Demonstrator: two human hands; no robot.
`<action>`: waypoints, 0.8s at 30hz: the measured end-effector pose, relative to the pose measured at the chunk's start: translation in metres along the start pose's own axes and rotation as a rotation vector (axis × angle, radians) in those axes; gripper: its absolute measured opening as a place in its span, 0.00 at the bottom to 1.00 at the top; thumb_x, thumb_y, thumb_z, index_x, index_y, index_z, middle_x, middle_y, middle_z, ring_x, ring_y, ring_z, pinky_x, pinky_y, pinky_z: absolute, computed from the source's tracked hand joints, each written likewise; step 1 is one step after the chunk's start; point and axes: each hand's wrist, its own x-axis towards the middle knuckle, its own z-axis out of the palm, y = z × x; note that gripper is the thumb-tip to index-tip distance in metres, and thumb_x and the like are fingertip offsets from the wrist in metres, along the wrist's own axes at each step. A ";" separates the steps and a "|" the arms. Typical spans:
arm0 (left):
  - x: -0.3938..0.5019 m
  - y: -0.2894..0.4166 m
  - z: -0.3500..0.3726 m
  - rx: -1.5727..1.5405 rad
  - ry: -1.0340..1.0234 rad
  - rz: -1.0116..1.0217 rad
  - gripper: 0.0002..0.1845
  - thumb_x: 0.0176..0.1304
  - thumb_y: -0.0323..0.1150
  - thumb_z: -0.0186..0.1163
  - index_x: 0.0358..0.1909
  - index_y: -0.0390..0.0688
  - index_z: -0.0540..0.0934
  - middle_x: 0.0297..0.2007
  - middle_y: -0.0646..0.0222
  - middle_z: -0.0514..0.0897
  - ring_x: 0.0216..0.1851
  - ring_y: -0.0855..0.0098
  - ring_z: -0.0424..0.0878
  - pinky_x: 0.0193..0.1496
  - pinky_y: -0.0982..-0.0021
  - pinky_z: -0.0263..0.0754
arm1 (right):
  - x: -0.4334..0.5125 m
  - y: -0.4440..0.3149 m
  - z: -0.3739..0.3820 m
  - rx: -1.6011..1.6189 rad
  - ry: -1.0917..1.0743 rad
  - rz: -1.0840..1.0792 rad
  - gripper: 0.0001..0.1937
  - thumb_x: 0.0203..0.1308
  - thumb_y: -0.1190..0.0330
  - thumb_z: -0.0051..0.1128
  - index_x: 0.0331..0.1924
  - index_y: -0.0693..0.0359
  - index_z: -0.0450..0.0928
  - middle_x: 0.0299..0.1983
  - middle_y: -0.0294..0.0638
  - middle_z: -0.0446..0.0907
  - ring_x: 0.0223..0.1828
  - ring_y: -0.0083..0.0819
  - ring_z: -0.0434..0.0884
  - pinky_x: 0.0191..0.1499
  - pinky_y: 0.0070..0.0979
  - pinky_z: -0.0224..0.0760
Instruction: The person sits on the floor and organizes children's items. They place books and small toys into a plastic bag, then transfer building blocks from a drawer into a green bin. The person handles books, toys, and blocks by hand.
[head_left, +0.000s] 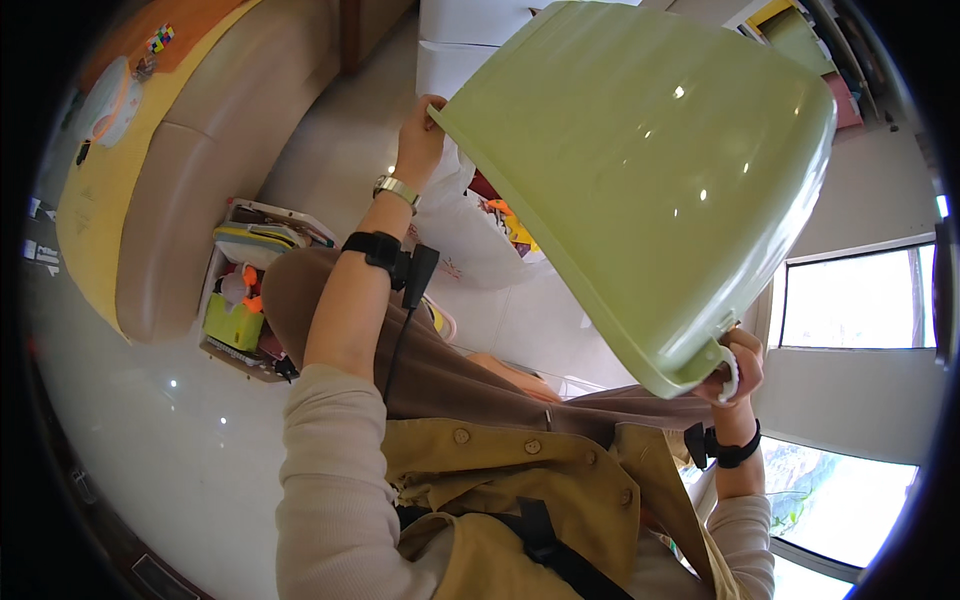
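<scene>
A large light-green plastic tub (630, 172) is raised in front of me, tilted so that its outer side faces the camera. My left hand (421, 139) grips its rim at the upper left. Lower right, my right hand (739, 364) is closed around the handle (729, 373) at the tub's corner. The tub's inside is hidden from view. Below its rim, a white plastic bag (469, 251) rests on the floor. Colourful items (514, 225), some yellow and orange, show in the bag's mouth, partly covered by the tub.
A storage box (214, 281) filled with books, pouches and a plush toy stands left of my knee. Behind it is a tan leather sofa (187, 165) with a yellow cover (97, 202). White drawers (457, 64) stand ahead. Windows (847, 300) are at the right.
</scene>
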 end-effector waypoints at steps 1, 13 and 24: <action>0.003 0.001 -0.002 0.025 -0.001 0.020 0.08 0.58 0.21 0.53 0.38 0.40 0.73 0.23 0.72 0.73 0.26 0.79 0.69 0.32 0.78 0.66 | 0.000 0.000 -0.003 -0.053 -0.037 0.021 0.26 0.49 0.51 0.64 0.36 0.63 0.64 0.35 0.51 0.72 0.31 0.37 0.76 0.33 0.29 0.72; 0.018 0.085 0.019 0.267 -0.034 0.111 0.12 0.62 0.34 0.55 0.45 0.39 0.73 0.27 0.65 0.81 0.27 0.75 0.80 0.30 0.74 0.70 | 0.020 0.015 -0.013 0.137 0.484 0.527 0.26 0.45 0.72 0.62 0.50 0.69 0.65 0.40 0.41 0.73 0.40 0.30 0.75 0.46 0.23 0.67; 0.020 0.063 0.020 0.109 -0.158 0.010 0.18 0.57 0.36 0.60 0.47 0.38 0.72 0.29 0.63 0.81 0.28 0.71 0.79 0.32 0.73 0.71 | 0.072 0.006 -0.041 0.315 0.044 0.734 0.21 0.42 0.69 0.64 0.43 0.67 0.71 0.33 0.36 0.76 0.34 0.22 0.75 0.39 0.19 0.68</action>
